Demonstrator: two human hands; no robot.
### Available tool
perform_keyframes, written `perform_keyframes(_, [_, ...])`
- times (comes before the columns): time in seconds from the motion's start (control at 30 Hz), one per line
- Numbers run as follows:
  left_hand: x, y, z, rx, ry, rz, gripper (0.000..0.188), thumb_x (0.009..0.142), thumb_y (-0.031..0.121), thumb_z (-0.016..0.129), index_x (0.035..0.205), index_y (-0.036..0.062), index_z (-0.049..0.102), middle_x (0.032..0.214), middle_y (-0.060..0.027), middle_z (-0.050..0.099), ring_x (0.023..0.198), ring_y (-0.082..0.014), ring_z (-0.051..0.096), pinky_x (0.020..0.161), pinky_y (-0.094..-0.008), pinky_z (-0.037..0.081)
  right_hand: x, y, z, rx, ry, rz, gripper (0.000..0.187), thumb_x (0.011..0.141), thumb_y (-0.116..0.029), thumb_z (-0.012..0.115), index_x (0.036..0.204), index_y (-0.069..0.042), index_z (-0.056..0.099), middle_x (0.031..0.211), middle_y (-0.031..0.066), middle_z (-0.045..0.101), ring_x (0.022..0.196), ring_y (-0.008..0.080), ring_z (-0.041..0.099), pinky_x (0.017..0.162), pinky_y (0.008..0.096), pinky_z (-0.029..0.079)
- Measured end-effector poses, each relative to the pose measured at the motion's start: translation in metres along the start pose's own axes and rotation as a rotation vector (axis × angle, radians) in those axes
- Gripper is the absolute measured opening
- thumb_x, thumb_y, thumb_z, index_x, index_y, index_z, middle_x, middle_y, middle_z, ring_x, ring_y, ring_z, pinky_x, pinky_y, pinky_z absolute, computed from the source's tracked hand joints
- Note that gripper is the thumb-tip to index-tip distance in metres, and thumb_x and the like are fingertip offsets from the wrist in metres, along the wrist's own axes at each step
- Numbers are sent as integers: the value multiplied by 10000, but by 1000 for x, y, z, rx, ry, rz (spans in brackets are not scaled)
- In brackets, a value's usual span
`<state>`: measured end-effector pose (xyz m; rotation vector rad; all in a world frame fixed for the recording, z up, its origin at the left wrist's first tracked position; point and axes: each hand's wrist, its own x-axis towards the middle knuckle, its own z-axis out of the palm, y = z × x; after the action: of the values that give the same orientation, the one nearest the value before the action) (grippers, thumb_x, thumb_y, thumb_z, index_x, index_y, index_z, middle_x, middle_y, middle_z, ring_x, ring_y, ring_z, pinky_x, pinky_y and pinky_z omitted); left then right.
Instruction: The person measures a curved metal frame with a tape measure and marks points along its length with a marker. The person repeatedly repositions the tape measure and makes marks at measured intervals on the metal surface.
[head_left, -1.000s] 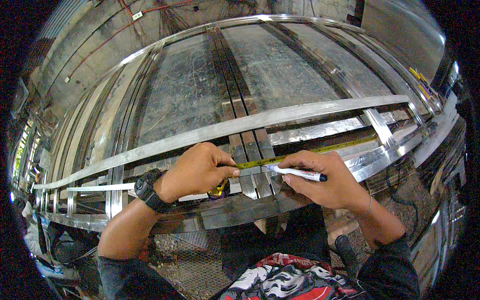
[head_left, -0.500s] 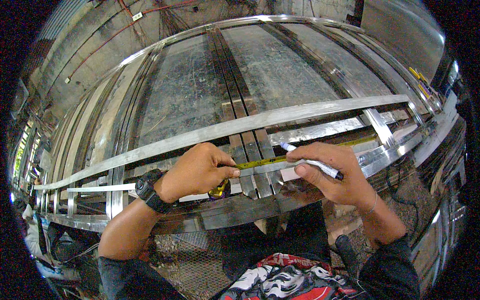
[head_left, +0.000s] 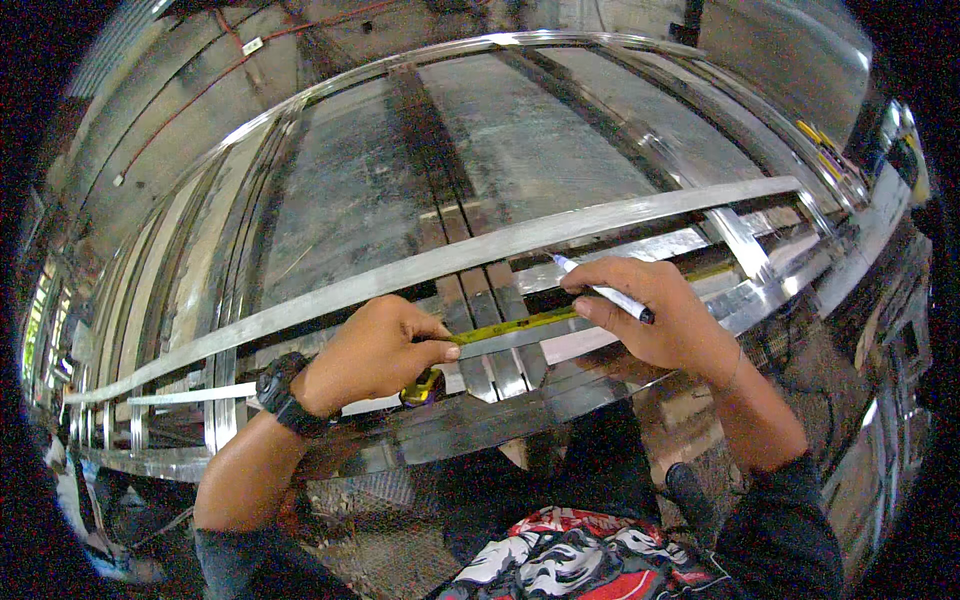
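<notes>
My left hand (head_left: pixel 365 352) pinches the yellow blade of a tape measure (head_left: pixel 515 325) between thumb and fingers. Partly hidden under that hand is the black-and-yellow tape case (head_left: pixel 424 388). The blade runs rightward along a thin grey metal strip (head_left: pixel 500 342), crossing upright metal bars (head_left: pixel 482 375). A white marker (head_left: pixel 632 305) with a dark end rests in the grip of my right hand (head_left: pixel 665 315), slanting across its fingers. My right thumb and fingertips are at the blade; whether they press it I cannot tell. More of the blade shows beyond that hand.
A long flat metal bar (head_left: pixel 400 274) lies across the frame just beyond my hands. The large metal frame's curved near rail (head_left: pixel 420 448) passes in front of me. Yellow-handled tools (head_left: pixel 825 150) sit at the far right. Wire mesh (head_left: pixel 370 520) is below.
The whole view has shifted slightly. My right hand has moved a little left and away from me with the marker. My left hand keeps its pinch on the tape.
</notes>
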<state>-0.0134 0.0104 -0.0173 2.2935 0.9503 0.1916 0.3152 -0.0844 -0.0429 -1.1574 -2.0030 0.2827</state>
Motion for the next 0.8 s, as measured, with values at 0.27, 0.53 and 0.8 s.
perform_keyframes(0.27, [2, 4, 0, -45, -9, -86, 228, 953, 233, 787, 961, 6, 809, 686, -131, 706, 608, -173, 625, 624, -361, 501, -13, 2, -34, 217, 374, 161, 208, 1003, -85, 753, 1205, -41, 730, 1125, 113, 786, 1075, 242, 754, 949, 353, 566])
perform_keyframes(0.53, [1, 5, -5, -42, -50, -53, 241, 981, 228, 774, 977, -9, 816, 752, -41, 750, 671, -85, 639, 622, -299, 511, -3, -8, -15, -85, -1, -8, 294, 949, -87, 773, 1235, -48, 712, 1180, 149, 754, 1116, 329, 732, 985, 411, 557])
perform_keyframes(0.8, [4, 8, -3, -5, -36, -27, 248, 986, 247, 763, 963, 4, 811, 660, -22, 663, 615, -77, 553, 572, -315, 449, 14, -11, 10, -69, -130, 91, 267, 980, -119, 742, 1229, -41, 684, 1140, 149, 743, 1073, 324, 730, 951, 406, 555])
